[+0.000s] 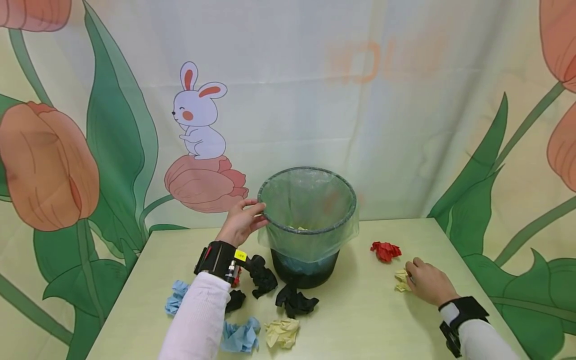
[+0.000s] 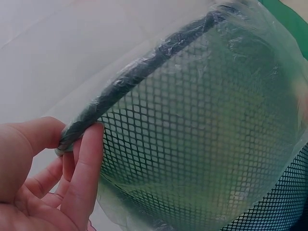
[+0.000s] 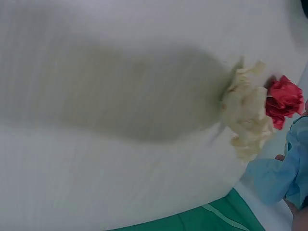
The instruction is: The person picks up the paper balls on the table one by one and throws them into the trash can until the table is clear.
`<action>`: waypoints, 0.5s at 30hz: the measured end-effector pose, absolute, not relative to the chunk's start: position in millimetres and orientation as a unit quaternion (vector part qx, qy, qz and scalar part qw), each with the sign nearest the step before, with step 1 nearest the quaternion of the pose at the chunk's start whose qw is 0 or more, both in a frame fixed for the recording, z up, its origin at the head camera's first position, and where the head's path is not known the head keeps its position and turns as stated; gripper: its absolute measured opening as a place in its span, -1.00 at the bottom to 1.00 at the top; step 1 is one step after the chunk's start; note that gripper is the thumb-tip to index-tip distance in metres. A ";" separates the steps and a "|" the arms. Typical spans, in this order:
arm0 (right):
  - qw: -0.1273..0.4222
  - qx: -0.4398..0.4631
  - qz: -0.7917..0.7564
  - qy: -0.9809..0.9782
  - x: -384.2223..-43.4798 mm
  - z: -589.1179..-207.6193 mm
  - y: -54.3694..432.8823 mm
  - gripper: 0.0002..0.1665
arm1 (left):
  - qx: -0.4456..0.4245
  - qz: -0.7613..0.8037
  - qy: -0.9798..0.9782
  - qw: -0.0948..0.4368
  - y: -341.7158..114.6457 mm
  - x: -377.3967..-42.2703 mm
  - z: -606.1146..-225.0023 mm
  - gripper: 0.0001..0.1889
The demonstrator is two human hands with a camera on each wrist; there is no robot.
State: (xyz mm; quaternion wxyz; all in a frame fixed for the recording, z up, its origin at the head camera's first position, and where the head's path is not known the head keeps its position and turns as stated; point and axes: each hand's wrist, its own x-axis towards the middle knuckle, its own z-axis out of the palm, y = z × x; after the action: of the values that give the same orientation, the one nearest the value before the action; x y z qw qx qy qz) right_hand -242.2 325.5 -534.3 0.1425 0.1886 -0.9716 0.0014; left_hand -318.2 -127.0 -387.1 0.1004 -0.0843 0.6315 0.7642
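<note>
My left hand pinches the left side of the rim of a dark mesh wastebasket, lined with a thin translucent green bag. In the left wrist view, thumb and fingers grip the bag-covered rim. Over on the right, my right hand holds a crumpled blue paper ball, which the hand mostly hides in the head view. Close by its fingertips, a crumpled yellow paper ball lies on the table. A red paper ball sits just beyond that one.
Several more crumpled balls lie on the pale table: black, blue and yellow ones before the basket, another blue left of my forearm. Some yellow paper shows inside the basket. A printed curtain hangs behind.
</note>
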 end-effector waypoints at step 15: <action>0.160 0.219 -0.004 -0.963 -277.6 -490.7 303.8 -0.79 | -0.089 0.763 0.632 0.100 -126.6 -317.6 -386.1 -0.59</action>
State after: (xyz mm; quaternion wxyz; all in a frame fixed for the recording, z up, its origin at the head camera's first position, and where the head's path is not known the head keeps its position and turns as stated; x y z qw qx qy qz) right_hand -277.6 303.8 -490.7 0.1598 0.2190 -0.9625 -0.0036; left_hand -317.6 -126.6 -386.1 0.0998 -0.0894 0.6319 0.7634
